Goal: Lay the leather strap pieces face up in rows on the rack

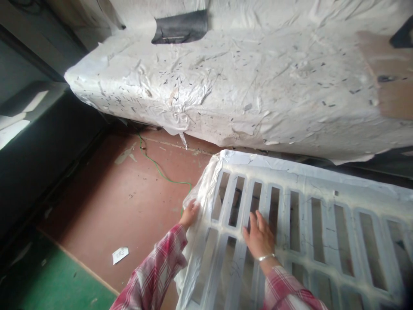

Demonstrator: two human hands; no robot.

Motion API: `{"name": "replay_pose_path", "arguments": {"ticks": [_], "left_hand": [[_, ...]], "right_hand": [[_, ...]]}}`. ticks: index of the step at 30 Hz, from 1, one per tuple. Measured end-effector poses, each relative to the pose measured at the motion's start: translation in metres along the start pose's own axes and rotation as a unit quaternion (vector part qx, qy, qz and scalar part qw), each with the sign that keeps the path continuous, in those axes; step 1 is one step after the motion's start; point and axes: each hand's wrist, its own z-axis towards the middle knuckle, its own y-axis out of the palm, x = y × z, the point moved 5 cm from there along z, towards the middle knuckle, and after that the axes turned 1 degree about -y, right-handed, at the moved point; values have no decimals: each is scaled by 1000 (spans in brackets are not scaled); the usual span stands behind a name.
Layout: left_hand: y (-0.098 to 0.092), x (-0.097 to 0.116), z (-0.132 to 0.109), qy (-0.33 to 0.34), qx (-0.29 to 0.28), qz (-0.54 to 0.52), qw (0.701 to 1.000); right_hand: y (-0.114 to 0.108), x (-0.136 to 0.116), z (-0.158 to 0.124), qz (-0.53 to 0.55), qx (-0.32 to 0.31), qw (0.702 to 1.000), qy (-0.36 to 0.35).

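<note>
A white slatted plastic panel (306,254) with rows of long openings fills the lower right. White sheeting (206,185) wraps its left edge and hangs down that side. At this edge my left hand (189,214) is closed on the sheeting, its fingers partly hidden by the folds. My right hand (260,236), with a silver bracelet at the wrist, lies over the slats near the panel's left part. Its fingers are stretched out and somewhat apart, holding nothing.
A long surface covered in wrinkled white sheeting (258,86), scattered with small dark scraps, runs across the back. A black piece (180,28) and brown cardboard (396,94) lie on it. The reddish floor board (155,215) bears a green cord (158,165) and a paper tag (120,255).
</note>
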Motion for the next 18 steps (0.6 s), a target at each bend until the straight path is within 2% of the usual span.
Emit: {"name": "replay_pose_path", "arguments": {"ticks": [2,3,5,6,8,11,13,15,16,18], "left_hand": [[-12,9,-5,16,38,3,999],[-18,19,-11,50,67,25,996],[-25,48,-28,161,117,110,974],[-21,65,-37,228,122,168,951],[-2,94,-52,357,68,285,887],[39,118,-55,483,-81,436,755],[59,123,-44,510,-160,517,669],[70,125,-32,513,-217,568,606],[74,125,-29,516,-237,580,585],[80,124,-29,522,-261,587,561]], "right_hand": [[13,-3,-8,-9,-15,1000,-6],[18,-3,-11,-10,-14,1000,-5],[23,-1,-14,-6,8,1000,-10],[23,1,-14,-2,25,1000,-16],[20,4,-15,7,67,997,-36],[15,8,-18,27,118,990,-74],[15,12,-24,43,132,986,-92],[17,19,-35,55,134,985,-95],[17,22,-43,59,135,985,-92],[14,30,-63,72,135,984,-88]]}}
